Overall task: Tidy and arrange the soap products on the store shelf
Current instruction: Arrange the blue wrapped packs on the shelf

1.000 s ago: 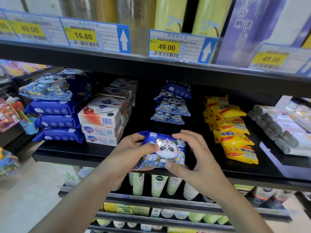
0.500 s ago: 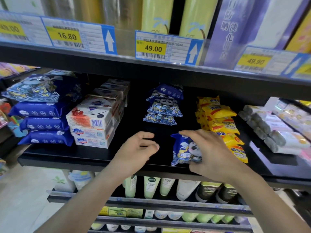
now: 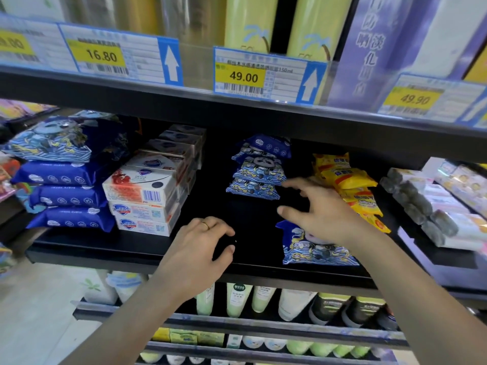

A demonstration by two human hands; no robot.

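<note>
The panda pack (image 3: pixel 313 248) lies at the shelf (image 3: pixel 105 246) front, lower right of centre, under the right hand (image 3: pixel 324 212), whose fingers are spread wide and hold nothing. The left hand (image 3: pixel 197 248), loosely curled, also holds nothing. Behind sit three more panda packs (image 3: pixel 257 167). Yellow packs (image 3: pixel 347 183) crowd the right; white boxes (image 3: pixel 147 191) sit at left.

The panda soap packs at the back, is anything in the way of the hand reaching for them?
Nothing visible. The right hand hovers open before the panda soap stack, bare black shelf between them. Yellow soap packs lie beside.
</note>
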